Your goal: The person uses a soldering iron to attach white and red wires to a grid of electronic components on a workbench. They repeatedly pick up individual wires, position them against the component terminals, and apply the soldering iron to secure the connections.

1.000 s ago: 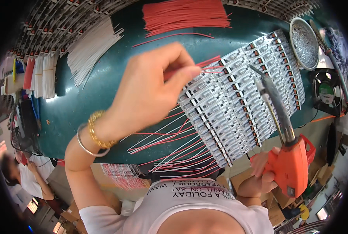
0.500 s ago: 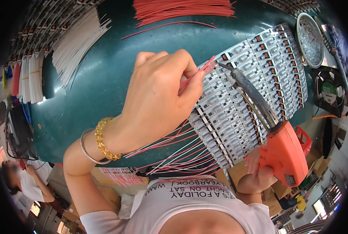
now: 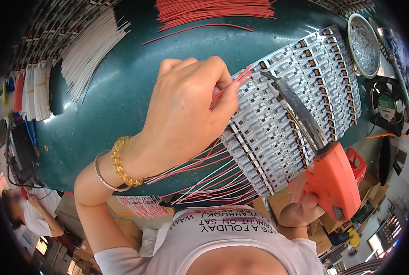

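Note:
My left hand point(image 3: 186, 110) pinches a small bundle of thin red wires point(image 3: 218, 97), their ends poking out past the fingertips over the upper left edge of the circuit boards point(image 3: 278, 123). These boards form a panel of several rows of small metallic and white parts. In my right hand point(image 3: 305, 201) is an orange soldering gun point(image 3: 336, 183), gripped by its handle. Its long dark tip reaches up and left over the boards and ends just right of the wire ends, with a small gap between. Red and white wires point(image 3: 209, 181) trail from the boards' near left edge.
At the far edge lies a pile of red wires point(image 3: 213, 10), with one loose red wire nearer. White wires point(image 3: 89, 55) are heaped to the left. A metal bowl point(image 3: 364, 46) and a black fan point(image 3: 388, 104) stand at right. Another person point(image 3: 41, 208) sits at lower left.
The soldering gun's tip has shifted slightly right, away from the red wire ends. My left hand has hardly moved and keeps its pinch on the wires.

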`<action>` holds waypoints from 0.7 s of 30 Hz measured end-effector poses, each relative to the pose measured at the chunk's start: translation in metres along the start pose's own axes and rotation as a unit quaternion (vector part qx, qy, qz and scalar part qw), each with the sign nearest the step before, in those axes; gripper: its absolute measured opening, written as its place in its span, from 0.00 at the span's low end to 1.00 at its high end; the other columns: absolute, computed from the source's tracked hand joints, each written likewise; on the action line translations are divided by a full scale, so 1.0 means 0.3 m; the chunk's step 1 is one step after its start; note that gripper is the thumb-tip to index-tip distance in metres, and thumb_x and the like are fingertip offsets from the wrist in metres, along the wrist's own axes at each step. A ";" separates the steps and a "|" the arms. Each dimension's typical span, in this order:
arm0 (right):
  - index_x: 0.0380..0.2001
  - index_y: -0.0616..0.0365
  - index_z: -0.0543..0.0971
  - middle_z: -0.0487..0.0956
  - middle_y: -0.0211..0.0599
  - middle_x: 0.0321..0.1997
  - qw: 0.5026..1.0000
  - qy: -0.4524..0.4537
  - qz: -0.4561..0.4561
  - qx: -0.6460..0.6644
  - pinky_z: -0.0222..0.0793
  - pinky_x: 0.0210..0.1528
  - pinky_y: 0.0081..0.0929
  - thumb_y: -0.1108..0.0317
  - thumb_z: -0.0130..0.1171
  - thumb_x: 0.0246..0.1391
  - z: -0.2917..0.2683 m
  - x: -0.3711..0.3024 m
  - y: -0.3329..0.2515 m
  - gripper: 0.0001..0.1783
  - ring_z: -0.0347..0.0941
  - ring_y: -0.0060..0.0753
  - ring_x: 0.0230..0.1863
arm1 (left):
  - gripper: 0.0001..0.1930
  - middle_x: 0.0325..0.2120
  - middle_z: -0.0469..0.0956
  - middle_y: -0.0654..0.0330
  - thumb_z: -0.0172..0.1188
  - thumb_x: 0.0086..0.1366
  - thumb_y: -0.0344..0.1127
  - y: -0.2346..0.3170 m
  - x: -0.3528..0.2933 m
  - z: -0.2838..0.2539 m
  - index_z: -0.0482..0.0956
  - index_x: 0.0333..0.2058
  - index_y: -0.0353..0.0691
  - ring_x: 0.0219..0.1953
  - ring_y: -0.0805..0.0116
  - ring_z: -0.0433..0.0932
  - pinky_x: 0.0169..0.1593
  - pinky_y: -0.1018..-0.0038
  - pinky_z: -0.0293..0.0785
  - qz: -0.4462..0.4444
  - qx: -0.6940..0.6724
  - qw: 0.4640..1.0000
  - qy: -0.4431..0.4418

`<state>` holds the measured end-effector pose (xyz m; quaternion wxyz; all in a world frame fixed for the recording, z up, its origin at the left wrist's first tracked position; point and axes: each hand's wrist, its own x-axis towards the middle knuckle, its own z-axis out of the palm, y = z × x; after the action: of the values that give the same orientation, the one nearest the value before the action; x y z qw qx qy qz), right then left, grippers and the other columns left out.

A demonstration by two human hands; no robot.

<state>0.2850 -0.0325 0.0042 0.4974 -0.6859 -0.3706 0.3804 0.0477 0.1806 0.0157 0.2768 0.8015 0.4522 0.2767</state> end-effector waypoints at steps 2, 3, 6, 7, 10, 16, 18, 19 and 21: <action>0.51 0.75 0.67 0.67 0.25 0.12 0.999 0.017 -0.013 0.024 0.59 0.18 0.20 0.36 0.61 0.52 0.059 0.022 -0.052 0.46 0.62 0.20 0.12 | 0.07 0.19 0.75 0.63 0.65 0.57 0.27 -0.003 0.001 0.001 0.74 0.24 0.38 0.23 0.69 0.70 0.35 0.72 0.64 0.005 0.000 1.000 0.002; 0.52 0.75 0.67 0.67 0.25 0.12 0.999 0.007 -0.022 0.030 0.59 0.18 0.20 0.36 0.61 0.52 0.060 0.026 -0.053 0.46 0.62 0.20 0.12 | 0.07 0.19 0.75 0.63 0.64 0.57 0.27 -0.002 -0.001 -0.001 0.74 0.24 0.38 0.22 0.69 0.70 0.35 0.72 0.64 0.003 0.002 1.000 0.003; 0.53 0.75 0.66 0.66 0.25 0.12 0.997 -0.023 -0.055 0.056 0.58 0.17 0.19 0.37 0.61 0.53 0.044 0.028 -0.030 0.46 0.61 0.19 0.12 | 0.06 0.19 0.75 0.63 0.64 0.57 0.27 0.001 0.000 -0.004 0.75 0.24 0.38 0.22 0.69 0.70 0.37 0.72 0.64 0.001 0.009 1.000 0.005; 0.53 0.76 0.66 0.66 0.25 0.12 0.997 -0.026 -0.054 0.053 0.58 0.17 0.19 0.37 0.61 0.53 0.046 0.032 -0.036 0.47 0.61 0.19 0.12 | 0.06 0.19 0.75 0.63 0.65 0.57 0.27 0.001 -0.003 -0.005 0.76 0.25 0.38 0.22 0.69 0.70 0.37 0.72 0.65 -0.001 0.012 1.000 0.007; 0.53 0.76 0.66 0.66 0.25 0.12 0.997 -0.031 -0.046 0.054 0.57 0.16 0.18 0.38 0.62 0.52 0.062 0.044 -0.078 0.47 0.61 0.19 0.11 | 0.05 0.19 0.75 0.64 0.66 0.57 0.27 0.000 -0.008 -0.021 0.77 0.26 0.38 0.23 0.68 0.71 0.41 0.70 0.65 0.060 0.073 0.993 0.069; 0.53 0.76 0.66 0.67 0.25 0.13 0.997 -0.020 -0.028 0.070 0.58 0.16 0.18 0.38 0.63 0.51 0.069 0.030 -0.092 0.47 0.62 0.18 0.11 | 0.05 0.19 0.74 0.66 0.66 0.57 0.27 0.035 -0.027 -0.011 0.77 0.26 0.40 0.24 0.69 0.70 0.46 0.69 0.63 0.039 0.039 0.998 0.014; 0.52 0.76 0.67 0.67 0.25 0.13 0.996 -0.010 -0.044 0.072 0.59 0.17 0.18 0.38 0.62 0.52 0.045 0.015 -0.047 0.47 0.62 0.19 0.12 | 0.06 0.19 0.74 0.66 0.66 0.57 0.27 0.032 -0.031 0.002 0.77 0.25 0.41 0.24 0.69 0.69 0.45 0.69 0.62 0.039 0.047 0.998 0.014; 0.52 0.76 0.67 0.67 0.25 0.13 0.997 -0.003 -0.045 0.069 0.60 0.17 0.19 0.38 0.62 0.52 0.040 0.007 -0.035 0.47 0.62 0.19 0.12 | 0.06 0.19 0.73 0.66 0.66 0.57 0.27 0.032 -0.030 0.004 0.76 0.25 0.41 0.23 0.69 0.69 0.45 0.69 0.62 0.040 0.049 0.998 0.013; 0.51 0.76 0.67 0.67 0.25 0.13 0.998 0.009 -0.021 0.056 0.61 0.18 0.19 0.37 0.62 0.52 0.031 -0.015 -0.021 0.46 0.63 0.19 0.13 | 0.07 0.18 0.73 0.66 0.66 0.57 0.27 0.032 -0.029 0.007 0.76 0.24 0.41 0.23 0.69 0.68 0.44 0.69 0.62 0.043 0.051 0.998 0.011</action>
<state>0.2738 -0.0312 0.0089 0.5461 -0.6525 -0.3589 0.3837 0.0508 0.1684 0.0192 0.2178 0.8301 0.4342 0.2739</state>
